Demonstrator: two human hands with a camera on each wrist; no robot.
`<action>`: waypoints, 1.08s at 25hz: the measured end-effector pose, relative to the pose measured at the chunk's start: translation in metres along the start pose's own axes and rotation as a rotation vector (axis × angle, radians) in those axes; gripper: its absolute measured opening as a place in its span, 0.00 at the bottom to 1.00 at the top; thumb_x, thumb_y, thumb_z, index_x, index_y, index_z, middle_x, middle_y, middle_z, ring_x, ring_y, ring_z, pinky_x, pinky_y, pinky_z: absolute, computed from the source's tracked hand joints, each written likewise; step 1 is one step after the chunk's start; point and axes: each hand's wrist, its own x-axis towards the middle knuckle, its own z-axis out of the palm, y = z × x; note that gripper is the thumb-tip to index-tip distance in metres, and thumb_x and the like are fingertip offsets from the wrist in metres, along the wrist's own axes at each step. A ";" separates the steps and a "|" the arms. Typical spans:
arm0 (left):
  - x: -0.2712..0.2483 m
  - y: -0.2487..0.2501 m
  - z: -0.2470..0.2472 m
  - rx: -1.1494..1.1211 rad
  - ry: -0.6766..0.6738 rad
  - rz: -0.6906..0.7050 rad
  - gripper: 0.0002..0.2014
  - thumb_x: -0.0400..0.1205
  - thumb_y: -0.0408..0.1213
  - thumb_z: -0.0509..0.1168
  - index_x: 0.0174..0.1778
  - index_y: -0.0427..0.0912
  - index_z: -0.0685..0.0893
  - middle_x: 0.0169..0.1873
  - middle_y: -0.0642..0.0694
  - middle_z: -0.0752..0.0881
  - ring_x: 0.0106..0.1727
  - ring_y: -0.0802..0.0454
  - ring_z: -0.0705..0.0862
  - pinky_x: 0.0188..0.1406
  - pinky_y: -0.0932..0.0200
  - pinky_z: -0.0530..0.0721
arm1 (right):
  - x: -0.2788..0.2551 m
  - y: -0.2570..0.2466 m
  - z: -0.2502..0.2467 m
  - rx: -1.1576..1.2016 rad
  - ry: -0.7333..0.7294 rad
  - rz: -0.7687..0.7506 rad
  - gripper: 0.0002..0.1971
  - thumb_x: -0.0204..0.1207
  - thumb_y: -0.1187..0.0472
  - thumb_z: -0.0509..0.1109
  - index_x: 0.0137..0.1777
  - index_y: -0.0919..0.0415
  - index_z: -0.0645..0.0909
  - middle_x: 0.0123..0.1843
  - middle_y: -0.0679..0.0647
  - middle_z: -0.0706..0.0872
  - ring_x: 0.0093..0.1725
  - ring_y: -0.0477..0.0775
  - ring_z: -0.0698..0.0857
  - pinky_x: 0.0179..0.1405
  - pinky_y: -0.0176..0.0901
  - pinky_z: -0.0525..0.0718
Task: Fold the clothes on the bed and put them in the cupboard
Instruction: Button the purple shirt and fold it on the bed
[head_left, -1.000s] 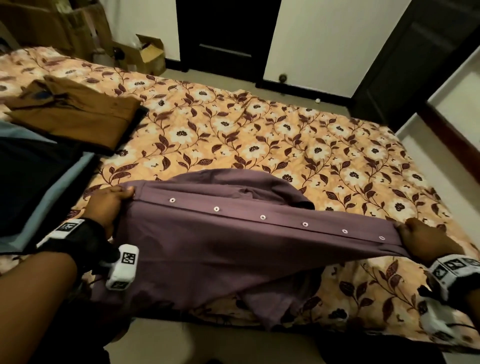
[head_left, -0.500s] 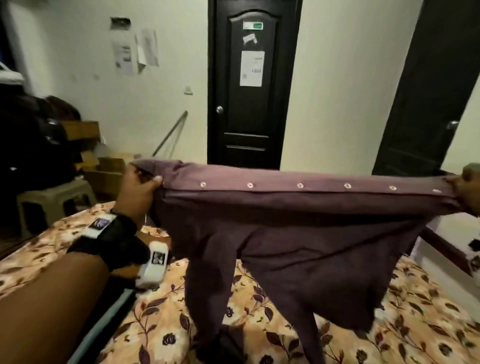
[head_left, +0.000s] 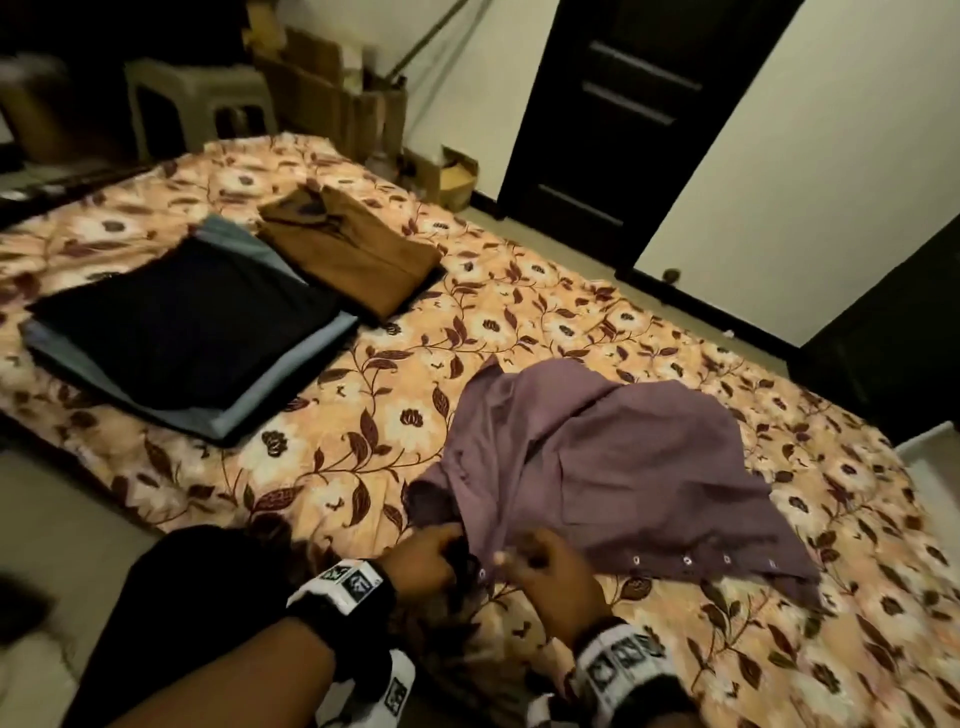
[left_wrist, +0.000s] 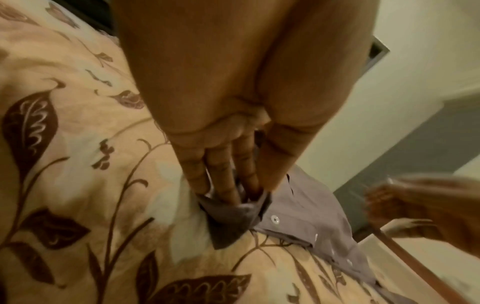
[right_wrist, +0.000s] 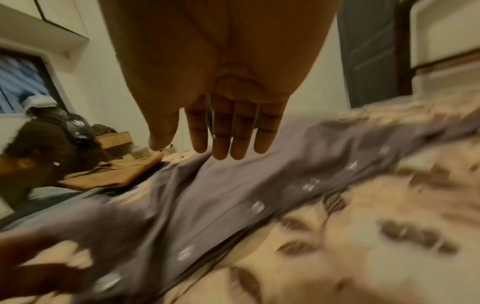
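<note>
The purple shirt (head_left: 597, 457) lies spread and rumpled on the flowered bedspread (head_left: 519, 312), straight ahead of my hands and reaching off to the right of them. Its buttoned edge (head_left: 706, 560) runs along the near side, from my fingers out to the right, close to the near edge of the bed. My left hand (head_left: 423, 564) pinches the collar end (left_wrist: 228, 218) of that edge, fingers (left_wrist: 223, 181) and thumb closed on the dark fold of cloth. My right hand (head_left: 550, 571) is just beside the left, over the button strip; from the wrist its fingers (right_wrist: 223, 139) hang straight and together above the cloth, holding nothing that I can see. Beyond my left hand, further up the bed, sits a folded stack of dark and blue-grey clothes (head_left: 182, 332), and just past it a folded brown shirt (head_left: 353, 254). Between that stack and the purple shirt a broad strip of bedspread lies bare. To the right of my right hand the bedspread runs on bare to the far corner.
</note>
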 end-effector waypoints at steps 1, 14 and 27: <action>0.000 0.007 -0.010 0.025 0.020 -0.013 0.17 0.66 0.32 0.63 0.45 0.56 0.88 0.48 0.51 0.91 0.55 0.51 0.88 0.60 0.50 0.84 | 0.010 -0.002 0.023 0.075 -0.045 -0.013 0.17 0.70 0.47 0.77 0.55 0.41 0.75 0.54 0.44 0.84 0.51 0.41 0.83 0.52 0.34 0.82; 0.032 -0.019 -0.048 -0.323 0.747 -0.175 0.12 0.70 0.37 0.69 0.45 0.56 0.91 0.39 0.49 0.92 0.43 0.46 0.91 0.46 0.42 0.90 | 0.054 -0.044 0.057 -0.270 0.258 0.000 0.12 0.78 0.61 0.63 0.61 0.51 0.76 0.48 0.55 0.87 0.47 0.58 0.86 0.41 0.43 0.81; 0.021 0.009 -0.062 -0.382 1.037 -0.116 0.11 0.80 0.29 0.68 0.57 0.44 0.83 0.56 0.45 0.83 0.55 0.48 0.82 0.55 0.57 0.81 | 0.059 -0.028 0.025 0.577 0.087 0.065 0.10 0.77 0.70 0.70 0.35 0.60 0.79 0.26 0.50 0.78 0.21 0.40 0.73 0.21 0.31 0.73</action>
